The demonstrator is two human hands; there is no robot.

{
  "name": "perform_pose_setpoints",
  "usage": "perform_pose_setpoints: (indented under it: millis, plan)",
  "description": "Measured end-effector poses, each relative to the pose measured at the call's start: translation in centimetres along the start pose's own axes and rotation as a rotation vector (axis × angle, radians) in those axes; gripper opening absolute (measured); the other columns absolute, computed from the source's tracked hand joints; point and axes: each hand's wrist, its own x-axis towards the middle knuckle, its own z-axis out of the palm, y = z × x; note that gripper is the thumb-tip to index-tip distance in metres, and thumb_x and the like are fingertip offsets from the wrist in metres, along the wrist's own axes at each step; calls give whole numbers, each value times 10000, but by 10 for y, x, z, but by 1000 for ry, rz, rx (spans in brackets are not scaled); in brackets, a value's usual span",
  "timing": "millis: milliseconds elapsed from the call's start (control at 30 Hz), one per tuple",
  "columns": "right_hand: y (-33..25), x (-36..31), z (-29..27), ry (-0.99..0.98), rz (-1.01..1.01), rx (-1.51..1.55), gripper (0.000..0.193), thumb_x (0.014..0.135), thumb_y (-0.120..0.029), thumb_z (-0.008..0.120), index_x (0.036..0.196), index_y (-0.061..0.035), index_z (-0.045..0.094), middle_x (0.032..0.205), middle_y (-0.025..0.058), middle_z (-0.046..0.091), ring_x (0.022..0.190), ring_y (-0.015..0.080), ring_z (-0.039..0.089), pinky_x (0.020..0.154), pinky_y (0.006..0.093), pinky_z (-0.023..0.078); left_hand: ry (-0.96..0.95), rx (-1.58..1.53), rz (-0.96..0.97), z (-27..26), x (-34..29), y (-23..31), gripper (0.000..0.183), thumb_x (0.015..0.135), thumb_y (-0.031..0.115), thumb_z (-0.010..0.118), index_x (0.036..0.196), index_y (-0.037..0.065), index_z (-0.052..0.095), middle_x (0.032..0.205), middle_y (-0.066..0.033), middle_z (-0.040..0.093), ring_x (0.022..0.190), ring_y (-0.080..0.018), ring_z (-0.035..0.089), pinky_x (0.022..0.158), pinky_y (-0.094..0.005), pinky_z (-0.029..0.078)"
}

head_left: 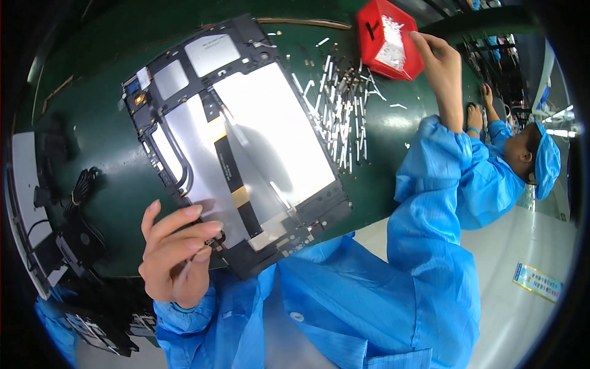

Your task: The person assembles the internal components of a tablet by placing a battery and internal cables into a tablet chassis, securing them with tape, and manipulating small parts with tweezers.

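Already, the tablet (276,123) is exposing its batteries; the left hand (173,246) is pinching a pale strip (182,278), the right hand (441,64) is hovering narrowly by the red bin (368,52), load unclear; loose strips (341,104) are lying unused.

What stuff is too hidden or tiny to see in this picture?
All in the head view:
- Flat gadget: its underside, hidden by its own body.
- Red bin: its bottom, covered by white bits.
- Right hand: anything between the fingertips, too small.
- Blue cloth, lower left: cut off by the dark rim.
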Motion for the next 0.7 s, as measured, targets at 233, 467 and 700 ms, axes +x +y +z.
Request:
perform_pose_setpoints:
  millis: [233,467,700]
  plan:
    - [-150,-108,-8,-615,-336,310,432,859,-137,532,1270,-6,512,1051,149,512,894,167,490,792,257,380,60,-188,-109,6,24,-8,167,765,51,697,888,28,587,1004,-213,659,1128,-354,547,1003,-465,330]
    - [-186,-151,43,-509,-450,565,252,574,-22,654,822,27,662,802,122,607,725,225,599,608,301,509,-60,-127,-61,4,30,-26,173,790,134,692,849,6,591,983,-197,653,1097,-354,541,964,-442,394]
    - [-187,-171,48,-391,-569,378,244,560,-85,659,798,-30,669,838,74,596,745,200,558,643,281,486,-21,-143,-44,5,31,-28,125,793,107,678,852,13,622,920,-146,663,1052,-319,559,923,-418,428]
